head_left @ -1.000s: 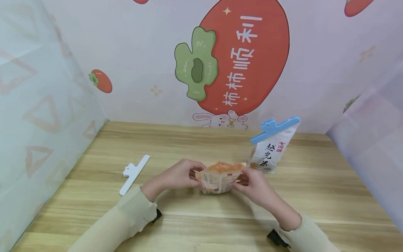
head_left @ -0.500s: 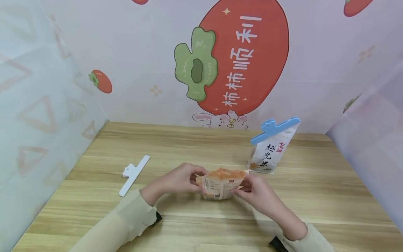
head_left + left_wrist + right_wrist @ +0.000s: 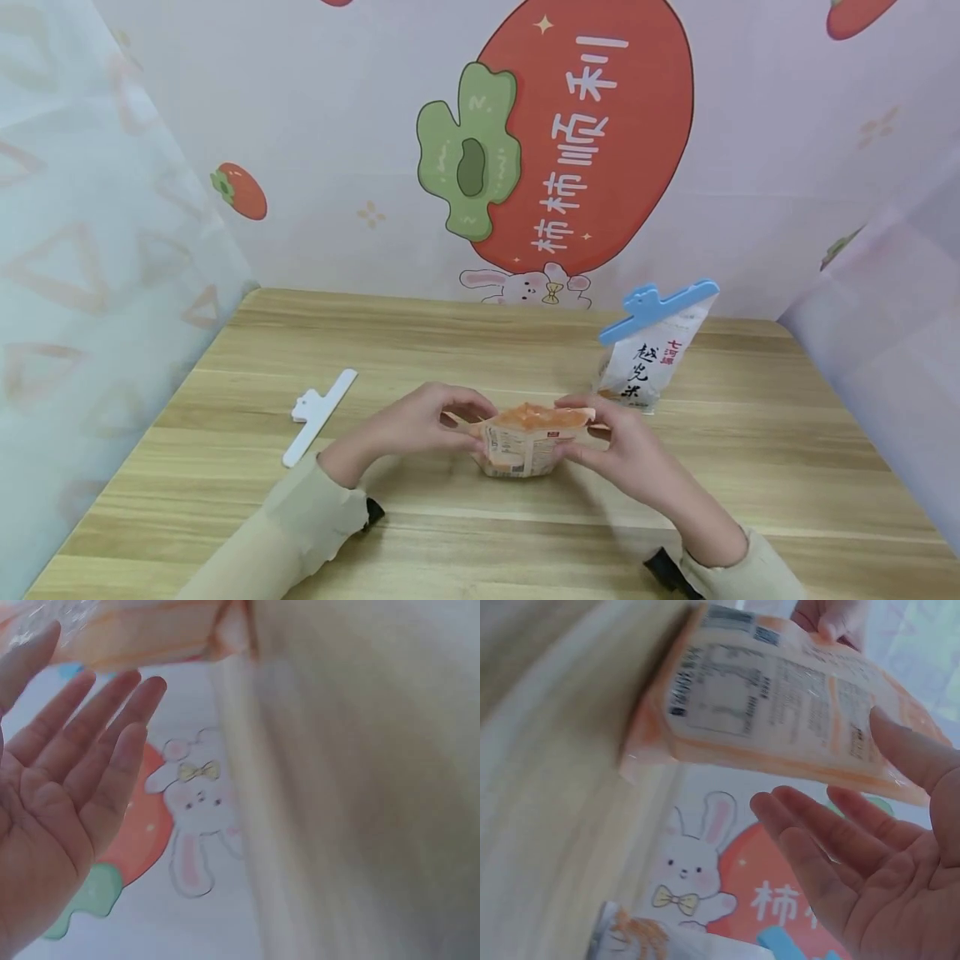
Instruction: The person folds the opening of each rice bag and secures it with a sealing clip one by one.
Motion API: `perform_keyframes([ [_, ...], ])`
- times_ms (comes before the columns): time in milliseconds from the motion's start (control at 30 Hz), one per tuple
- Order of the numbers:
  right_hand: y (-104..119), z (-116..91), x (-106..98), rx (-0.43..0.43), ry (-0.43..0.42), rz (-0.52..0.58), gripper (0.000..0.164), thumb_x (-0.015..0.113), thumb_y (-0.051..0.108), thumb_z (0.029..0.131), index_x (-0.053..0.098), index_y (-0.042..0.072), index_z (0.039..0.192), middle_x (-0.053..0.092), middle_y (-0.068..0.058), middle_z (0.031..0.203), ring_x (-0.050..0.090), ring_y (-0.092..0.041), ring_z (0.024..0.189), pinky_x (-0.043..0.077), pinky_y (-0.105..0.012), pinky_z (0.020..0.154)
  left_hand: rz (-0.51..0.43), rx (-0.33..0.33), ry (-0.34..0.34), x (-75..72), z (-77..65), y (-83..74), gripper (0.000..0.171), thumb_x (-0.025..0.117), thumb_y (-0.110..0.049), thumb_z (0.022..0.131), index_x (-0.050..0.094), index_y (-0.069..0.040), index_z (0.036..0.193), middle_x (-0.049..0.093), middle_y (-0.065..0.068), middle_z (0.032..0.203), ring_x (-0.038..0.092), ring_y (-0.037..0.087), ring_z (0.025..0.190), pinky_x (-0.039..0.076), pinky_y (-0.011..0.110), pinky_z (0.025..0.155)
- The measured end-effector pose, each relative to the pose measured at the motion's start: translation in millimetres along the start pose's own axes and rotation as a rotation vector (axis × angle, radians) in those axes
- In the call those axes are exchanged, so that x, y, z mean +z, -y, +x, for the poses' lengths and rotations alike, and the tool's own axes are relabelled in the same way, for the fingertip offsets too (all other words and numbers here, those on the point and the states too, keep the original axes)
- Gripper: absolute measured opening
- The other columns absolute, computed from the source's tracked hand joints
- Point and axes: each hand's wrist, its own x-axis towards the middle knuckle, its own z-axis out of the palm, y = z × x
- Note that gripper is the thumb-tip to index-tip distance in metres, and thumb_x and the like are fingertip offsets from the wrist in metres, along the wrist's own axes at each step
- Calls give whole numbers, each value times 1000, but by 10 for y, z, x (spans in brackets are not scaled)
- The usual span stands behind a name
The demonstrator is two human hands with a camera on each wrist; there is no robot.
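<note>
An orange and cream plastic food bag (image 3: 525, 450) stands at the middle of the wooden table, its printed back toward me. My left hand (image 3: 431, 421) is at its left side and my right hand (image 3: 626, 446) at its right. In the right wrist view, the thumb of the right hand overlaps the front of the bag (image 3: 757, 705), while the other fingers extend behind, spread loosely. The left wrist view shows the left hand (image 3: 67, 780) with its fingers nearly straight, just short of the bag (image 3: 150, 634), and the thumb overlapping it.
Behind the right hand stands a white rice bag (image 3: 648, 367) closed with a blue bag clip (image 3: 660, 310). A white bag clip (image 3: 320, 417) lies on the table (image 3: 450, 542) to the left. Printed cloth walls (image 3: 345, 125) surround the back and sides.
Over the last second the bag has come slightly toward me with both hands. Since half a second ago, the fingers and thumbs have spread wider around it.
</note>
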Motion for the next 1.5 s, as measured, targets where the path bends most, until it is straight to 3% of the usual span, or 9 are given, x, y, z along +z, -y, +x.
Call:
perform_keyframes([
  [233, 238, 73, -152, -158, -31, -1, 55, 77, 27, 74, 53, 23, 124, 63, 5, 117, 61, -12, 105, 50, -39, 87, 22, 109, -88, -125, -147, -84, 36, 73, -33, 79, 62, -21, 111, 65, -12, 106, 60, 6, 102, 50, 31, 85],
  [400, 438, 172, -175, -249, -15, -39, 49, 74, 31, 76, 56, 24, 122, 63, 9, 115, 59, -6, 105, 50, -36, 88, -12, 121, -137, -156, -231, -132, 24, 73, -28, 79, 64, -21, 100, 66, -10, 99, 61, 7, 98, 51, 30, 83],
  [600, 585, 294, -108, -346, 71, -86, 40, 74, 31, 77, 62, 18, 113, 64, 9, 110, 59, -7, 104, 51, -30, 84, -37, 136, -138, -136, -238, -149, 20, 72, -25, 80, 64, -17, 97, 66, -5, 96, 62, 10, 94, 52, 30, 80],
  [867, 674, 364, -45, -320, 189, -222, 31, 73, 33, 79, 67, 18, 105, 67, 10, 98, 62, -3, 91, 51, -24, 80, -59, 119, -112, -50, -178, -125, 17, 72, -22, 80, 63, -17, 93, 65, -5, 92, 62, 10, 93, 53, 35, 79],
  [1133, 623, 352, -16, -296, 193, -269, 17, 74, 18, 79, 70, 19, 95, 68, 11, 86, 58, 4, 70, 49, -17, 62, -96, 97, -101, -12, -167, -84, 12, 72, -17, 80, 62, -16, 86, 64, -2, 87, 63, 12, 88, 53, 29, 75],
  [1500, 599, 402, 12, -318, 160, -237, 12, 71, 12, 81, 70, 18, 92, 70, 9, 86, 62, 3, 73, 51, -17, 63, -82, 111, -132, -12, -143, -45, 8, 69, -13, 83, 62, -15, 82, 63, -3, 83, 62, 10, 84, 54, 28, 73],
])
